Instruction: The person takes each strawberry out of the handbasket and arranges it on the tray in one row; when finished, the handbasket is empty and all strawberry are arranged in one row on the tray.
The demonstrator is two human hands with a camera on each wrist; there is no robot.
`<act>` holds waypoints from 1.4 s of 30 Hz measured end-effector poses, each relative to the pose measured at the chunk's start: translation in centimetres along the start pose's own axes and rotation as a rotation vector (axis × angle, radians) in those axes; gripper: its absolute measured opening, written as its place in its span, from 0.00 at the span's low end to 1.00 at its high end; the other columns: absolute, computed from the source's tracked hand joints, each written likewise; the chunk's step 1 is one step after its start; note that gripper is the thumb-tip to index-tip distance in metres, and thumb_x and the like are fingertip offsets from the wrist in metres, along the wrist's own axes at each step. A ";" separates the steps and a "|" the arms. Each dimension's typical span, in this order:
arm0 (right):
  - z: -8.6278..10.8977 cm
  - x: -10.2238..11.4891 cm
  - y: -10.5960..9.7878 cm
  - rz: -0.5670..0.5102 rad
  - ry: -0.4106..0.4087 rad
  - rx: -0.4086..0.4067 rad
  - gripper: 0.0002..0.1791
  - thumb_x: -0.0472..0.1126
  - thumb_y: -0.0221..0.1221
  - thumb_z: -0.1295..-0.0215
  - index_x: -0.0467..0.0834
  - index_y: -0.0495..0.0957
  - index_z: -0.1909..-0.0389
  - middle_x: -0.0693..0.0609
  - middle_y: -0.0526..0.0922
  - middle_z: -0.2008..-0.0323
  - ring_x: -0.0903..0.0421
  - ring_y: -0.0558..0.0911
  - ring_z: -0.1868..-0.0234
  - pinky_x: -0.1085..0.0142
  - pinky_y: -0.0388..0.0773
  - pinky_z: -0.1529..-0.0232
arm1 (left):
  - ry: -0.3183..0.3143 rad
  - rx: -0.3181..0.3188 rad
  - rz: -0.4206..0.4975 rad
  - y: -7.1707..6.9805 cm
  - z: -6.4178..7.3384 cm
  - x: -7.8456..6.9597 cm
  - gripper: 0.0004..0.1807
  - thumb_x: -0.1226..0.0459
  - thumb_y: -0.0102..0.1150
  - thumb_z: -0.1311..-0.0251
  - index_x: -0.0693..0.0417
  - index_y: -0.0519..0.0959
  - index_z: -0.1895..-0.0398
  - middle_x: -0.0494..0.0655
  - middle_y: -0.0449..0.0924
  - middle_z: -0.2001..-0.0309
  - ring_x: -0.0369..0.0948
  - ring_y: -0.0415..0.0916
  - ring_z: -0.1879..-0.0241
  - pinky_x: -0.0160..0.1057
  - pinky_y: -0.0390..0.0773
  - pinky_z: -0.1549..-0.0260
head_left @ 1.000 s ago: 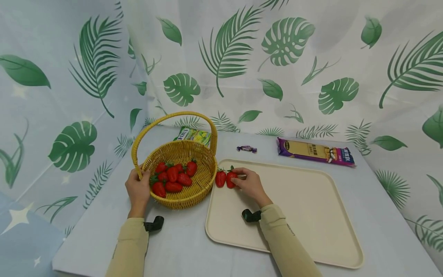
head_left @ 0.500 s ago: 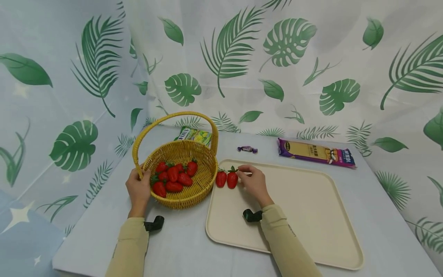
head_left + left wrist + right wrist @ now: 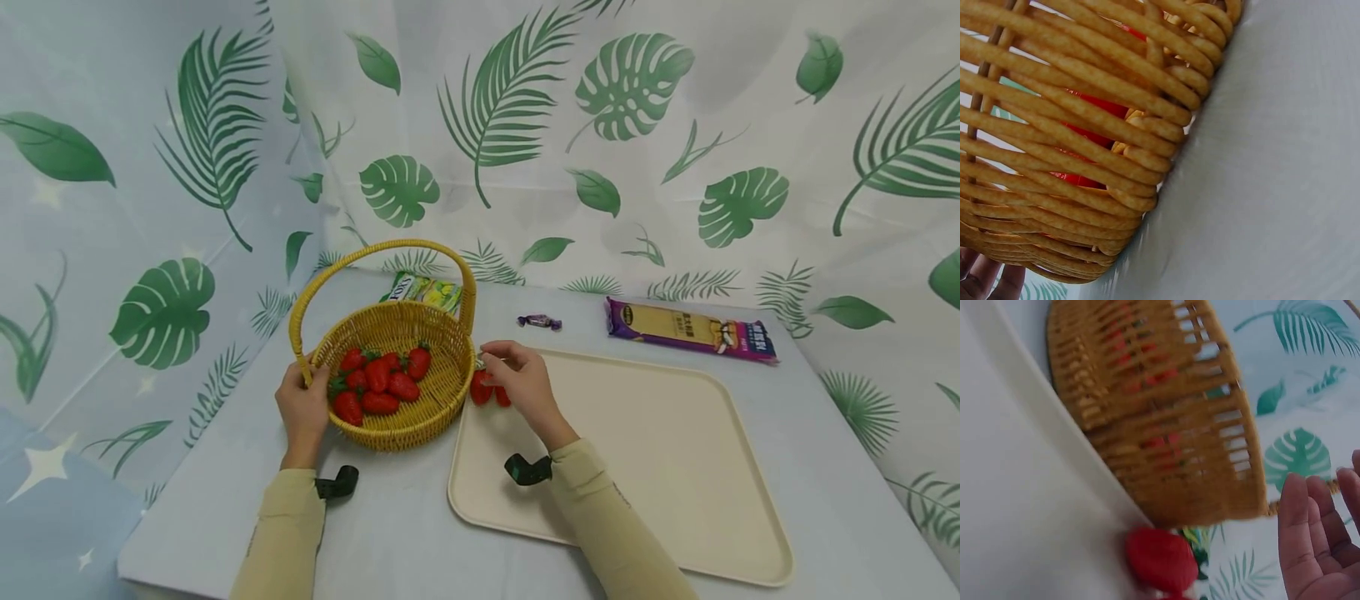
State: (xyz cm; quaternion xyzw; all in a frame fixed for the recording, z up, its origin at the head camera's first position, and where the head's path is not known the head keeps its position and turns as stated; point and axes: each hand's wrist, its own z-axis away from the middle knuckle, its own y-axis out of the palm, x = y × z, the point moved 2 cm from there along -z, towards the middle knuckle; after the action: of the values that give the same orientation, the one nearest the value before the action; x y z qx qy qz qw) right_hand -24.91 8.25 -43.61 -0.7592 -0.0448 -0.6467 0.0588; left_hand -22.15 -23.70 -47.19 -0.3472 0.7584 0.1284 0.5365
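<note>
My left hand [image 3: 300, 412] grips the near-left rim of a yellow wicker basket [image 3: 405, 435], by the foot of its tall handle. In the left wrist view, fingertips [image 3: 1005, 284] show at the lower left beside the weave. Several red strawberries [image 3: 378, 377] lie inside. Two more strawberries [image 3: 481, 390] sit on the beige tray [image 3: 645, 450] beside the basket, partly covered by my right hand [image 3: 525, 387] in the head view. That hand hovers above them; in the right wrist view its fingers [image 3: 1297, 519] stretch out with nothing between them, near the basket's side.
Behind the basket lies a green-and-yellow Fox's candy bag [image 3: 431, 292]. A small purple-wrapped candy [image 3: 539, 322] lies beyond the tray, and a long purple-and-gold packet [image 3: 690, 330] is at the back right. Leaf-printed curtains [image 3: 517, 167] hang close behind the table.
The right hand has let go of the right-hand strawberry on the tray, drawn back a little, then moved left over both strawberries toward the basket. The left hand keeps its grip.
</note>
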 end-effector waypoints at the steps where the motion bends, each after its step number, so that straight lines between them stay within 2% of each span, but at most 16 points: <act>1: 0.0 0.1 0.5 0.004 -0.006 0.021 0.16 0.37 0.58 0.31 0.30 0.77 0.50 0.34 0.80 0.52 0.49 0.84 0.62 0.59 0.82 0.60 | -0.001 0.000 -0.001 0.0 0.0 0.0 0.07 0.69 0.57 0.38 0.63 0.73 0.72 0.61 0.81 0.48 0.54 0.75 0.45 0.29 0.65 0.57; 6: -0.2 0.9 3.0 0.049 -0.064 0.105 0.14 0.34 0.57 0.31 0.28 0.77 0.49 0.34 0.80 0.54 0.47 0.82 0.64 0.50 0.80 0.57 | 0.002 -0.004 0.004 0.0 -0.1 0.0 0.06 0.69 0.57 0.38 0.63 0.73 0.71 0.62 0.81 0.48 0.54 0.75 0.45 0.31 0.65 0.59; 11: -0.6 1.4 5.3 0.080 -0.128 0.179 0.14 0.34 0.56 0.31 0.31 0.77 0.48 0.37 0.81 0.54 0.38 0.81 0.60 0.56 0.81 0.58 | 0.003 -0.013 -0.001 0.0 -0.1 0.1 0.06 0.70 0.57 0.38 0.64 0.73 0.71 0.63 0.81 0.48 0.55 0.76 0.46 0.30 0.65 0.59; 14: -1.0 1.3 6.4 0.113 -0.117 0.231 0.15 0.38 0.58 0.31 0.35 0.78 0.47 0.40 0.82 0.52 0.41 0.82 0.56 0.58 0.81 0.56 | 0.003 -0.013 0.000 0.0 -0.2 0.1 0.06 0.70 0.57 0.39 0.64 0.73 0.71 0.63 0.81 0.48 0.55 0.76 0.46 0.30 0.66 0.59; 20: -1.9 1.5 8.1 0.237 -0.070 0.299 0.17 0.44 0.61 0.34 0.42 0.79 0.47 0.43 0.82 0.47 0.55 0.82 0.53 0.64 0.78 0.54 | 0.022 -0.012 -0.001 0.0 -0.3 -0.1 0.06 0.70 0.57 0.38 0.63 0.73 0.72 0.63 0.81 0.48 0.55 0.76 0.46 0.30 0.65 0.59; 27: -3.2 1.1 9.4 0.346 -0.071 0.307 0.18 0.43 0.64 0.37 0.42 0.80 0.47 0.44 0.82 0.49 0.54 0.80 0.54 0.64 0.77 0.55 | 0.030 -0.006 -0.004 -0.1 -0.3 -0.3 0.07 0.70 0.57 0.38 0.64 0.73 0.72 0.63 0.81 0.48 0.55 0.76 0.46 0.29 0.65 0.58; 31: -3.8 0.7 10.4 0.399 -0.063 0.353 0.21 0.43 0.63 0.37 0.41 0.78 0.44 0.45 0.83 0.49 0.53 0.80 0.53 0.64 0.76 0.54 | 0.016 -0.001 -0.017 -0.1 -0.3 -0.2 0.07 0.69 0.57 0.37 0.63 0.73 0.71 0.61 0.81 0.48 0.54 0.75 0.45 0.28 0.65 0.57; 35: -4.3 0.1 11.3 0.410 -0.002 0.399 0.25 0.43 0.63 0.37 0.42 0.75 0.40 0.47 0.81 0.47 0.55 0.82 0.56 0.66 0.77 0.55 | 0.001 0.003 -0.015 -0.1 -0.2 0.0 0.07 0.69 0.57 0.37 0.63 0.73 0.71 0.61 0.81 0.47 0.53 0.76 0.47 0.31 0.65 0.60; 40: -4.8 -0.5 11.7 0.331 0.161 0.424 0.27 0.41 0.65 0.37 0.43 0.73 0.37 0.48 0.80 0.47 0.57 0.85 0.66 0.67 0.79 0.60 | -0.002 0.006 -0.014 0.0 0.0 0.3 0.07 0.69 0.57 0.37 0.64 0.73 0.71 0.62 0.81 0.48 0.53 0.76 0.47 0.32 0.65 0.61; 42: -5.0 -0.6 11.8 0.294 0.207 0.431 0.27 0.40 0.65 0.38 0.43 0.73 0.37 0.47 0.80 0.47 0.55 0.85 0.66 0.65 0.80 0.61 | -0.003 0.007 -0.007 0.0 0.0 0.3 0.07 0.69 0.58 0.38 0.64 0.74 0.72 0.61 0.81 0.47 0.54 0.76 0.46 0.31 0.65 0.59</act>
State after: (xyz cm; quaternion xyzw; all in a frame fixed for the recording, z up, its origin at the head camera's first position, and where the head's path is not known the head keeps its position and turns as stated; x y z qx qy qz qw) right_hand -28.15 -4.11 -43.75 -0.6575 -0.0645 -0.6808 0.3164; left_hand -22.19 -23.77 -47.47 -0.3478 0.7568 0.1242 0.5393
